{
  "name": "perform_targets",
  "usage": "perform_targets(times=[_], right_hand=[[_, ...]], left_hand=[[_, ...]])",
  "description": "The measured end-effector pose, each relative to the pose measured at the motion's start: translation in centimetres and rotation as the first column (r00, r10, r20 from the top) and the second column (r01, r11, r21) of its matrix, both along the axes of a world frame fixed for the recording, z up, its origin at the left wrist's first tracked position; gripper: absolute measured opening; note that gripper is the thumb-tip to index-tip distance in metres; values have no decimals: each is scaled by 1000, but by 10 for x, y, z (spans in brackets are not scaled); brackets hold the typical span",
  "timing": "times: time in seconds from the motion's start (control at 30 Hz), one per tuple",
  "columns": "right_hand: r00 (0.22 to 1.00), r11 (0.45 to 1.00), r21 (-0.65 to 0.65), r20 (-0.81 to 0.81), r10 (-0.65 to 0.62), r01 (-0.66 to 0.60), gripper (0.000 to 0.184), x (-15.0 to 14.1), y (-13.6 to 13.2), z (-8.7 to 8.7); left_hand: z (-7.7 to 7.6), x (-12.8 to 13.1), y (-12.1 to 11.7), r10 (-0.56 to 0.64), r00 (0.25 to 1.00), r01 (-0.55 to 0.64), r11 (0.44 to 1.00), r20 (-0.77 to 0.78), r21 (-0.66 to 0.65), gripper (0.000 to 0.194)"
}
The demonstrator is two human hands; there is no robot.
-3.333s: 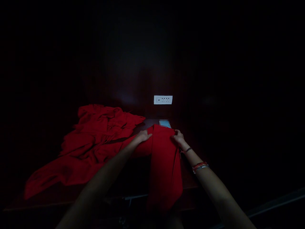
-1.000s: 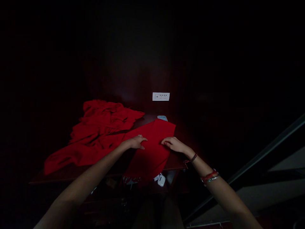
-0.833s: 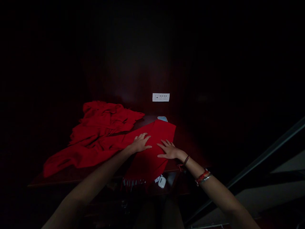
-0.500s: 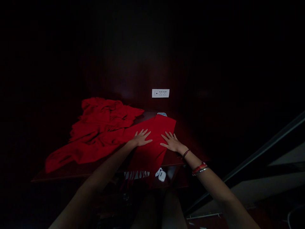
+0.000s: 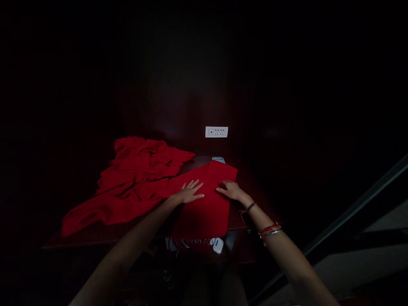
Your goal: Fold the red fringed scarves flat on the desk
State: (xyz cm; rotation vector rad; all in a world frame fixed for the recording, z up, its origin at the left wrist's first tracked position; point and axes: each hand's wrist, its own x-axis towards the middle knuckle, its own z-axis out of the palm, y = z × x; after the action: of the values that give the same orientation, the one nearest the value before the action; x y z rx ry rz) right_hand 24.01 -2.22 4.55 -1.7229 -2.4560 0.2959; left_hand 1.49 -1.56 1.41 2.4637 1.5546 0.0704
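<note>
A long red fringed scarf (image 5: 202, 214) lies across the dark table, its near end laid smooth and hanging over the front edge. My left hand (image 5: 188, 194) rests palm down on the smooth part, fingers spread. Near the scarf's right edge, my right hand (image 5: 232, 191) touches the cloth with its fingers bent and the thumb apart from them; nothing is seen gripped. The rest of the red fabric (image 5: 140, 170) is bunched in loose folds to the left, joined to the flat part.
A phone-like object (image 5: 218, 160) pokes out behind the scarf. On the dark wall is a white socket plate (image 5: 216, 132). Below the table's front edge (image 5: 79, 243), a white earbud case (image 5: 218, 245) sits in a shelf space. The surroundings are very dark.
The fingers of my right hand have gone from spread flat to bent. The scarf's near end now lies wider and smoother towards the right. The view has tilted up slightly.
</note>
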Motion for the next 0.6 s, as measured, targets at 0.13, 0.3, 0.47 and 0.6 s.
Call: perform_targets(times=[0.13, 0.3, 0.47, 0.6], right_hand=[[995, 987, 129, -18, -98, 100, 75, -6, 9, -13], [996, 999, 1, 84, -44, 44, 71, -7, 19, -36], [991, 990, -137, 129, -26, 44, 77, -5, 26, -35], [993, 991, -131, 121, 16, 0, 77, 2, 21, -33]], left_hand=[[-1, -9, 15, 127, 992, -129, 988, 28, 84, 60], [-8, -14, 31, 162, 983, -164, 986, -91, -20, 69], [-6, -23, 46, 159, 983, -164, 985, -91, -47, 70], [-1, -20, 64, 225, 972, -222, 974, -68, 42, 57]])
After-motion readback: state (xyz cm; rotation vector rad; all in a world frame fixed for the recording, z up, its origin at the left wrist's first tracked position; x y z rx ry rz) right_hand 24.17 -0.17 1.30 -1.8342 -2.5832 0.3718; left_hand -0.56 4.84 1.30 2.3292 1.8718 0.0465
